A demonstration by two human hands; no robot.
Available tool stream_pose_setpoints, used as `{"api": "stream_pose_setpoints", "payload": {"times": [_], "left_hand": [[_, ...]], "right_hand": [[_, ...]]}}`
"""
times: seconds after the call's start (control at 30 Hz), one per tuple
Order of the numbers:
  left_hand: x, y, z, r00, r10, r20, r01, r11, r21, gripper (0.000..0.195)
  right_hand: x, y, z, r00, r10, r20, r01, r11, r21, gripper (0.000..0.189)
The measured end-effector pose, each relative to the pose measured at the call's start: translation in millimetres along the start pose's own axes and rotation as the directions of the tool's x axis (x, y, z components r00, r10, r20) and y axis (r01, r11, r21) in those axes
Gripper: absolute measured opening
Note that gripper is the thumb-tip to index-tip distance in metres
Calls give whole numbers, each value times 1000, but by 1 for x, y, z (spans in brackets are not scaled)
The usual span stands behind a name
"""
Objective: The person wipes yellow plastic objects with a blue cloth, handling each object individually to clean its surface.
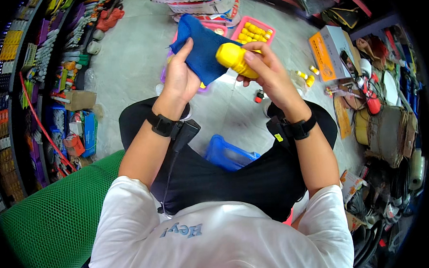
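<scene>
My left hand (181, 75) holds a blue cloth (205, 50) by its left side, thumb on top. In my right hand (269, 68) is a yellow plastic fitting or plug (235, 59), gripped between thumb and fingers in front of the cloth's right part. Behind the hands, a pink basket (273, 36) on the floor holds several yellow fittings (255, 32). The cloth partly hides another pink basket (221, 27) and a purple one (162, 73). Several small yellow and white pieces (310, 80) lie on the floor to the right, and a black and red piece (259, 96) lies nearer.
A blue plastic container (229, 153) sits between my legs. Stocked shelving (19, 106) and a rolled green mesh (63, 212) are on the left. Printed sacks (203, 7) stand at the top. At right are an orange and white carton (331, 53) and a large roll (383, 132).
</scene>
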State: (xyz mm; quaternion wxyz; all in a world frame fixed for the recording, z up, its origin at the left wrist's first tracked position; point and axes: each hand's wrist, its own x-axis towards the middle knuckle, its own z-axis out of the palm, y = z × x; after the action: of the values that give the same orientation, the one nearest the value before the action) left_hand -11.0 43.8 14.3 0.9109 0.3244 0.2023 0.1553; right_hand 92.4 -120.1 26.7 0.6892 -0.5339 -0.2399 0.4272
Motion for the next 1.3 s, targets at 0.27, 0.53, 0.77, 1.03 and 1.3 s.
{"api": "stream_pose_setpoints", "payload": {"times": [0.27,0.53,0.77,1.03,1.3], "left_hand": [[-11,-11,-1,987,-160,-14,158,985,-61,39],[-12,-10,-9,991,-118,-59,118,993,-3,38],[-15,-19,-4,998,34,53,-45,975,219,37],[-15,-18,-6,983,167,71,-181,879,440,32],[-10,-27,-11,988,-138,-71,132,988,-80,27]], "right_hand": [[5,12,2,790,-584,186,520,478,-708,40],[7,25,-5,801,-567,193,490,435,-755,37],[3,15,1,794,-577,190,494,432,-755,38],[7,14,-3,998,12,-57,-25,972,-234,39],[8,26,-3,791,-579,199,489,402,-774,36]]}}
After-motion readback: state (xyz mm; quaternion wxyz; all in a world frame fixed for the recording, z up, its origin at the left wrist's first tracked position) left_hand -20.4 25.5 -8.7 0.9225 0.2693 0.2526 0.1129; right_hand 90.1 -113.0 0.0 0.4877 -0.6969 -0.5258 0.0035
